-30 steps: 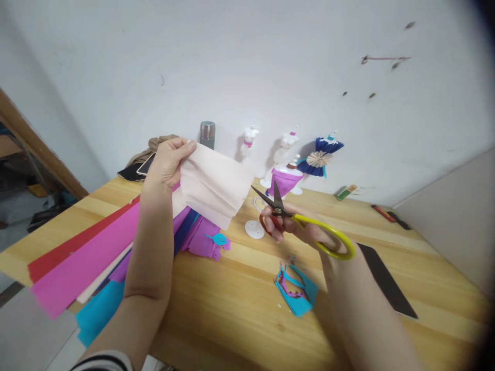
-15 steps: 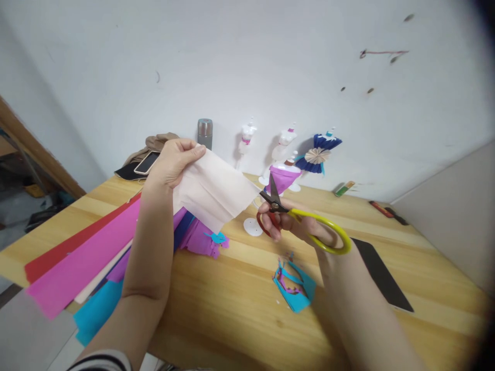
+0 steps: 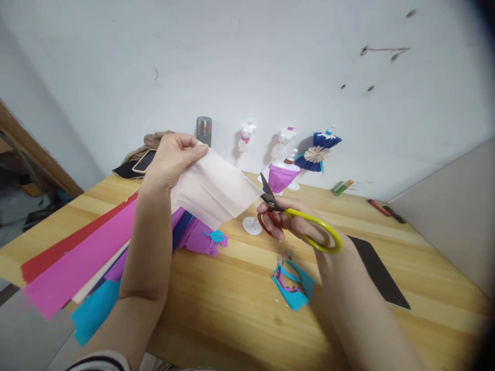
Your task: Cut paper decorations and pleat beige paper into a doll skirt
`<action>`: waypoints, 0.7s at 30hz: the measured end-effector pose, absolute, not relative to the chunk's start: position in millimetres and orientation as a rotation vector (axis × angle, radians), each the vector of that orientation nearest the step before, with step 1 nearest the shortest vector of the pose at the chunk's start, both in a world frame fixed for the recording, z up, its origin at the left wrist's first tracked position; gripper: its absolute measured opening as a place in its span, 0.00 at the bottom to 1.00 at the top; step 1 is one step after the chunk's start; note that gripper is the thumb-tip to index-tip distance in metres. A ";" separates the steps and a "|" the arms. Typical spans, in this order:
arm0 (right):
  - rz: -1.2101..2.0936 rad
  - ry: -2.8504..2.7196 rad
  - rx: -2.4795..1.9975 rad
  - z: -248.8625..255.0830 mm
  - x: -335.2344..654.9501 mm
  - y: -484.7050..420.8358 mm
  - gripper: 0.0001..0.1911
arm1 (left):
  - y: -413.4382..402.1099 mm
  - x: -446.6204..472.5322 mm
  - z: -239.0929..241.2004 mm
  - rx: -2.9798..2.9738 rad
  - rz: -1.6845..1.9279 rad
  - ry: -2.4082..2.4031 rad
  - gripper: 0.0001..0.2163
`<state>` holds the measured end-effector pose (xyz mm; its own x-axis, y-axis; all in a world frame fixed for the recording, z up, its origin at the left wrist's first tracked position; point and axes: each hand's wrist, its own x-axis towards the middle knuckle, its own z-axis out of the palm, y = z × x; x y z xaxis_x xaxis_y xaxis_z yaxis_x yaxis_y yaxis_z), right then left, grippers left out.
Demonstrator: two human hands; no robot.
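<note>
Left hand (image 3: 172, 157) pinched cream crepe paper (image 3: 212, 188) by its upper corner, held up above wooden table (image 3: 232, 288), right hand (image 3: 297, 226) gripped yellow-red scissors (image 3: 288, 216), blades parted at paper's right edge, teal scraps (image 3: 294, 286) below.

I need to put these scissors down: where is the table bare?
The table is bare near the front edge between the coloured sheets and the teal scraps, and right of the black slab. The back by the paper dolls and the left side under the sheets are crowded.
</note>
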<state>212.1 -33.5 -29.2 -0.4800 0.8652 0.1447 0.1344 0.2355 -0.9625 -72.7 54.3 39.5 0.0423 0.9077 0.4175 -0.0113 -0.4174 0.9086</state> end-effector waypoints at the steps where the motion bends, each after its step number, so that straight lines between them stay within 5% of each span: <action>1: 1.310 -1.791 -0.898 -30.5 212.9 -32.8 0.30 | 53.5 -72.6 40.0 1.548 1.481 0.938 0.09; 11: 1.391 -1.793 -0.823 -32.4 214.3 -30.2 0.21 | 56.7 -76.8 36.5 1.632 1.501 0.836 0.09; 21: 1.516 -2.146 -0.889 -19.4 218.8 -37.8 0.28 | 71.7 -77.0 30.3 1.344 1.656 0.741 0.10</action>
<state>218.8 -37.8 -19.4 -0.7345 0.6759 -0.0607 0.2830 0.2237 -0.9327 -77.0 71.7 30.3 -0.0554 0.8863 0.4597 -0.2475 -0.4582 0.8537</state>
